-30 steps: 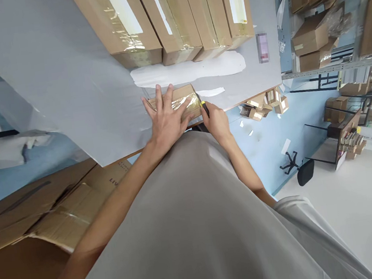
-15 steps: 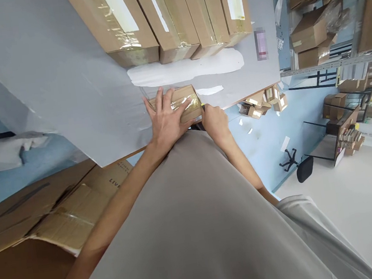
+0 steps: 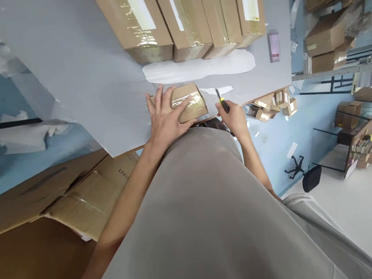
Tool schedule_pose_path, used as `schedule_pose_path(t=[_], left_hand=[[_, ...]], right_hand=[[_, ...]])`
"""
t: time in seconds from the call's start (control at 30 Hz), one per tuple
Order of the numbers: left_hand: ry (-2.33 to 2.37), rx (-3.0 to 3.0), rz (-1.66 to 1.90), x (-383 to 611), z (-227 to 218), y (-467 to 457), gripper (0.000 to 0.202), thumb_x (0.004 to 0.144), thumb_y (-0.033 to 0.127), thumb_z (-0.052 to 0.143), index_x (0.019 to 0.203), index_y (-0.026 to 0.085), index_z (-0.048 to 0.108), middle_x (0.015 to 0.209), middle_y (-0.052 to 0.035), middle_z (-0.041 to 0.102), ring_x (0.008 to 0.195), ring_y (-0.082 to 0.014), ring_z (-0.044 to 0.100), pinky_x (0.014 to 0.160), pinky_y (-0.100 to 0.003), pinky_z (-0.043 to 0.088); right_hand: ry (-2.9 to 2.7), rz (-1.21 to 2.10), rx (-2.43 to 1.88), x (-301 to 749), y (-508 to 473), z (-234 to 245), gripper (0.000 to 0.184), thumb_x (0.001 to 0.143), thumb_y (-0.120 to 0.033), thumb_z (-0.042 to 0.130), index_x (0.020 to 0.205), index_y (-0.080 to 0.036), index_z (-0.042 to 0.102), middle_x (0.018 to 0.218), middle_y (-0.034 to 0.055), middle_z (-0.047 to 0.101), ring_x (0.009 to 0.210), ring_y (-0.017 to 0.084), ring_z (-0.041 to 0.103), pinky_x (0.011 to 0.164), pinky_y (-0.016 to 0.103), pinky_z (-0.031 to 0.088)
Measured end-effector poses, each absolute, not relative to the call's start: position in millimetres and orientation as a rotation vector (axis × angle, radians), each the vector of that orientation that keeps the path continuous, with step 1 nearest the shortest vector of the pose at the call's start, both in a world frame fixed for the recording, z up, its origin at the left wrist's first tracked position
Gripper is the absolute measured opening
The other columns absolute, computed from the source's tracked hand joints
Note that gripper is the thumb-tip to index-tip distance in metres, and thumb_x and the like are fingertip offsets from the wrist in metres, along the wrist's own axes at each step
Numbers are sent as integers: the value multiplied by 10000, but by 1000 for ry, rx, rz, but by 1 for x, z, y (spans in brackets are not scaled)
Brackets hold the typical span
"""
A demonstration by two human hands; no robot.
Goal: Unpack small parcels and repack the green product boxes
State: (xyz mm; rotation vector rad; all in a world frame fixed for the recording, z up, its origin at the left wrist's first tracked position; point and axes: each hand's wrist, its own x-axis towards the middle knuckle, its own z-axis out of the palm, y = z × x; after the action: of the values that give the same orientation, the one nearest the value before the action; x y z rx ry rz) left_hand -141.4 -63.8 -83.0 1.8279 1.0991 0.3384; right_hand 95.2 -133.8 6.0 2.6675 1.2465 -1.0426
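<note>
A small cardboard box point(image 3: 190, 101) wrapped in shiny clear tape lies near the front edge of the grey table point(image 3: 78, 80). My left hand point(image 3: 165, 117) rests on top of it, fingers spread flat over the left part. My right hand point(image 3: 236, 117) is a short way to the right of the box, closed around a utility knife point(image 3: 223, 103) with a black and yellow handle, its tip pointing up and away from the box.
Several long taped cardboard boxes point(image 3: 186, 11) stand at the back of the table, with white paper strips point(image 3: 197, 68) before them. Large flattened cartons point(image 3: 43, 199) lie at lower left. Small boxes point(image 3: 270, 103) litter the blue floor; shelving point(image 3: 338, 23) stands on the right.
My right hand with the knife has pulled away from the box's right end and moved to the right. My left hand has stayed on the box.
</note>
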Motion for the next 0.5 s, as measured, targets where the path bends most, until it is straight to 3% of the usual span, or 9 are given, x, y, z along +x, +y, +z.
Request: schedule_pose_path(t=[0.1, 0.17, 0.23, 0.3, 0.4, 0.5], left_hand=[[1180, 1791, 341, -157, -78, -69, 1129, 837, 865, 940, 1815, 437, 575, 1981, -134, 408, 1895, -572, 105, 1472, -877, -35], [1265, 1731, 333, -174, -76, -76, 1221, 811, 904, 940, 1839, 381, 542, 1988, -170, 383, 1895, -589, 39, 1461, -891, -16], [1363, 1641, 354, -194, -78, -86, 1181, 803, 902, 949, 1793, 363, 598, 1997, -145, 368, 1894, -591, -27, 1473, -870, 40], [1432, 1517, 409, -214, -84, -99, 1064, 805, 852, 965, 1702, 355, 680, 1978, -113, 387, 1897, -575, -7, 1492, -800, 180], [1449, 1272, 507, -231, -101, -117, 875, 849, 709, 942, 1606, 351, 686, 1856, -145, 501, 1824, -493, 349, 1422, -661, 455], [1545, 1076, 673, -226, -120, -127, 710, 918, 564, 883, 1542, 344, 626, 1656, -125, 643, 1551, -370, 634, 1332, -553, 550]], right_hand=[[1126, -1370, 2776, 131, -113, -57, 301, 1275, -406, 555, 1147, -192, 724, 1087, 102, 908, 771, 151, 825, 819, 242, 616], [998, -1581, 2784, 142, -95, -99, 243, 1277, -326, 539, 1120, -194, 670, 1045, 82, 889, 724, 111, 779, 745, 202, 591], [936, -1755, 2751, 139, -80, -132, 209, 1259, -328, 605, 1095, -205, 644, 981, 53, 861, 723, 106, 757, 731, 197, 600], [937, -1931, 2676, 129, -70, -153, 260, 1214, -399, 722, 1046, -216, 646, 903, 18, 813, 734, 123, 745, 745, 223, 639], [1022, -2133, 2546, 112, -61, -169, 362, 1136, -498, 840, 971, -230, 660, 833, -22, 727, 764, 147, 719, 777, 267, 688], [1149, -2195, 2448, 110, -55, -172, 403, 1127, -548, 837, 940, -238, 659, 831, -25, 678, 773, 162, 702, 790, 295, 695]])
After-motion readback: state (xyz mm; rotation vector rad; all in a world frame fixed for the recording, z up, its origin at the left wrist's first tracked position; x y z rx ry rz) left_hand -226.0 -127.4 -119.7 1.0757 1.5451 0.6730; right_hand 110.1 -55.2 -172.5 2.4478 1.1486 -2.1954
